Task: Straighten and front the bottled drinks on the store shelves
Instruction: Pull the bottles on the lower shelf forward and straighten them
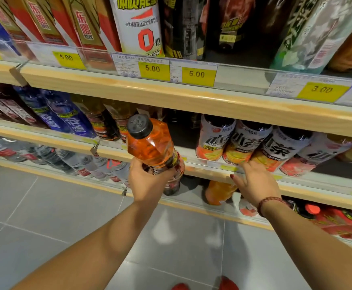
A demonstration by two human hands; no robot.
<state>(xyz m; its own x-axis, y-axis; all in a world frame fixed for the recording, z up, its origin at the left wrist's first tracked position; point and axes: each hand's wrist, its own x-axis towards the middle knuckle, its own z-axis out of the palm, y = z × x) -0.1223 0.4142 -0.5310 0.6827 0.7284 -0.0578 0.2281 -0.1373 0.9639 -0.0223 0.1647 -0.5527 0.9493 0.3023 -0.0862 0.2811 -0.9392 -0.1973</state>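
1. Head view, looking down along wooden store shelves (192, 97) with a grey tiled floor (34, 216) below; yellow price tags (153, 69) run along the top shelf's front rail.
2. Left hand (148, 181) wrapped around the lower body of an orange bottle (152, 147); fingers curled tight about the label, thumb on the near side; bottle held out in front of the middle shelf, tilted, its dark grey cap (139, 126) pointing up and toward the camera.
3. Right hand (254, 183) spread flat with nothing gripped; fingers extended and slightly splayed; fingertips (243, 165) touching the base of a white-labelled bottle at the front edge of the middle shelf; red beaded bracelet (270, 201) on the wrist.
4. White-labelled bottles (244, 143) stand in a row on the middle shelf to the right of the held bottle, black caps, orange and pink fruit print low on the labels; a dark gap sits between this row and the held bottle.
5. Left part of the middle shelf: blue-labelled bottles (66, 118), then amber bottles with dark labels (101, 120), all leaning in this wide-angle view.
6. Top shelf: red and gold cartons (83, 26) at left, a white-labelled bottle with a red zero (139, 28) in the centre, dark bottles (183, 28) beside it.
7. Lowest shelf: clear water bottles (70, 162) at left, an orange bottle (219, 191) below the right hand; red shoe tips (227, 283) at the bottom edge.
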